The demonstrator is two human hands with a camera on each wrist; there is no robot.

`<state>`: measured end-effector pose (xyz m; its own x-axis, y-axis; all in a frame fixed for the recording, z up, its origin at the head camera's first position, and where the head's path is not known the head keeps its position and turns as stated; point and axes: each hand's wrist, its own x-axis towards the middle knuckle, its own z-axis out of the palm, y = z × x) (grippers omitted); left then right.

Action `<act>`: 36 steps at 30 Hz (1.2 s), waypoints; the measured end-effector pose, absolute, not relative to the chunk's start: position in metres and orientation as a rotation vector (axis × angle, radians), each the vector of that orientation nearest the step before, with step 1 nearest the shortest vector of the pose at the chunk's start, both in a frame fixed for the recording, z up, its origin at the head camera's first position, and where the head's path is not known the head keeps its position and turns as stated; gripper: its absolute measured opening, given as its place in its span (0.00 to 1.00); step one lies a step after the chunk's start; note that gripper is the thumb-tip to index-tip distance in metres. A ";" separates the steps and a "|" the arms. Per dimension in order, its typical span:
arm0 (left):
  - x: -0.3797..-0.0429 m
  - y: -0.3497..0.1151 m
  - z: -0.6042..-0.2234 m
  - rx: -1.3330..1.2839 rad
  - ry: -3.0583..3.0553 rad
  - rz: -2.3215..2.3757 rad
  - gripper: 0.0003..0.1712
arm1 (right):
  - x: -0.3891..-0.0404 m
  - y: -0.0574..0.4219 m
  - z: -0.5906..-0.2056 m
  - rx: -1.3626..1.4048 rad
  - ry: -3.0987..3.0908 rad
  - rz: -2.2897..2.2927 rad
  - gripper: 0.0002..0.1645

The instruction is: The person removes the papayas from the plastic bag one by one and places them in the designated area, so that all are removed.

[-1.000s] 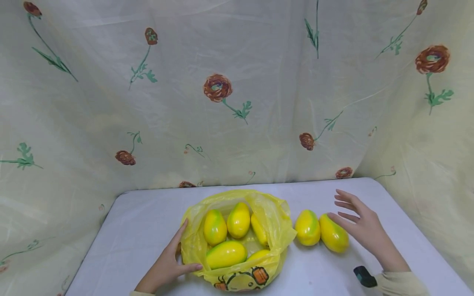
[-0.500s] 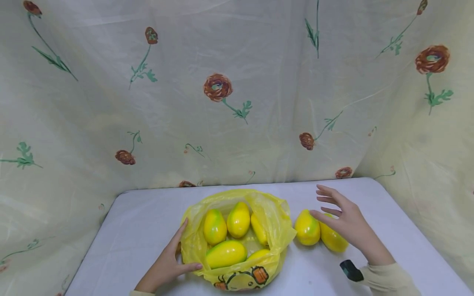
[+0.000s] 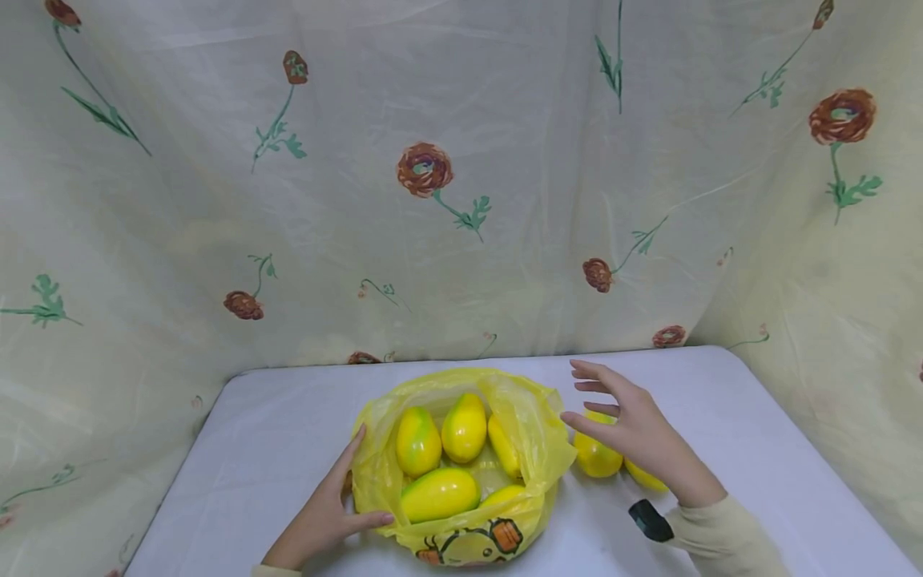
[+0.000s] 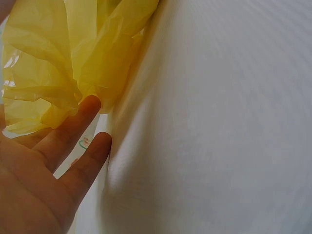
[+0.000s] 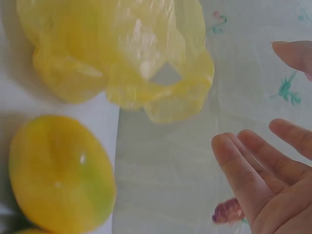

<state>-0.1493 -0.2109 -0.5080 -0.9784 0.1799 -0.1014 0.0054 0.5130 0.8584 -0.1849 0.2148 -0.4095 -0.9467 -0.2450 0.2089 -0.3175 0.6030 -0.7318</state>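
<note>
A yellow plastic bag (image 3: 461,465) with a cartoon print stands on the white-covered table, its mouth wide and facing up. Inside lie several glossy yellow-green mangoes (image 3: 465,429). My left hand (image 3: 328,505) rests along the bag's left side, fingers straight and spread, thumb at the front rim; in the left wrist view its fingertips (image 4: 92,103) reach the plastic. Near the bag's right rim, my right hand (image 3: 623,429) hangs with fingers extended and nothing in its grasp. Beneath it are two more mangoes, one nearer the bag (image 3: 597,457) and another mango (image 3: 645,477), both partly hidden by that hand.
A flower-printed curtain (image 3: 505,200) encloses the table (image 3: 288,409) at the back and sides. A dark strap-on device (image 3: 650,521) sits at my right wrist, beside the beige sleeve (image 3: 728,537).
My right hand has moved left over the two loose mangoes to beside the bag's right rim, covering more of them. The left hand, bag and mangoes have stayed in place.
</note>
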 end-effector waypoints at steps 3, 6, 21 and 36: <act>-0.150 -0.211 -0.508 0.162 2.574 1.462 0.75 | -0.186 0.206 -0.408 0.517 -2.726 1.279 0.45; -0.150 -0.211 -0.509 0.170 2.568 1.472 0.75 | -0.187 0.198 -0.408 0.559 -2.707 1.276 0.45; -0.150 -0.211 -0.508 0.175 2.572 1.472 0.75 | -0.196 0.162 -0.406 0.659 -2.783 1.333 0.45; -0.150 -0.212 -0.511 0.189 2.573 1.476 0.75 | -0.206 0.137 -0.409 0.733 -2.930 1.333 0.42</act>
